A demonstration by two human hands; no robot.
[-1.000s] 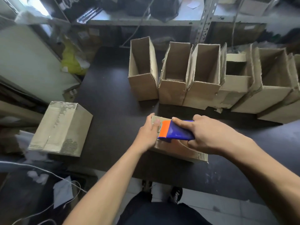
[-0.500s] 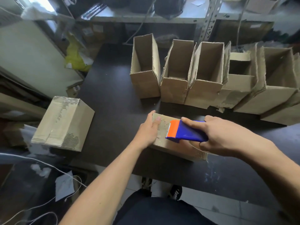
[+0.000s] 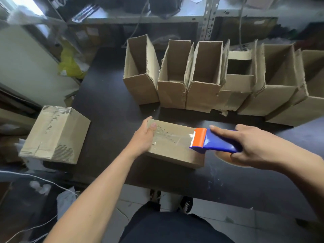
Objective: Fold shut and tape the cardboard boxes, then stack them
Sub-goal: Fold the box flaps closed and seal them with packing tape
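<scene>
A closed cardboard box (image 3: 173, 151) lies on the dark table (image 3: 108, 120) in front of me. My left hand (image 3: 142, 137) holds the box's left end, thumb on its top. My right hand (image 3: 252, 146) grips a blue and orange tape dispenser (image 3: 210, 142) at the box's right end. A strip of clear tape (image 3: 171, 136) runs along the top of the box from my left thumb to the dispenser's orange blade. A row of several open boxes (image 3: 201, 85) stands behind. A taped box (image 3: 54, 135) sits at the table's left edge.
Metal shelving (image 3: 208, 18) with clutter runs along the back. A yellow bag (image 3: 70, 62) lies at the back left. White cables (image 3: 35, 179) and papers cover the floor at the left. My shoes (image 3: 171, 200) show below the table's near edge.
My right hand has drawn the tape dispenser to the right along the box top, leaving a longer strip of tape. My left hand has stayed at the box's left end.
</scene>
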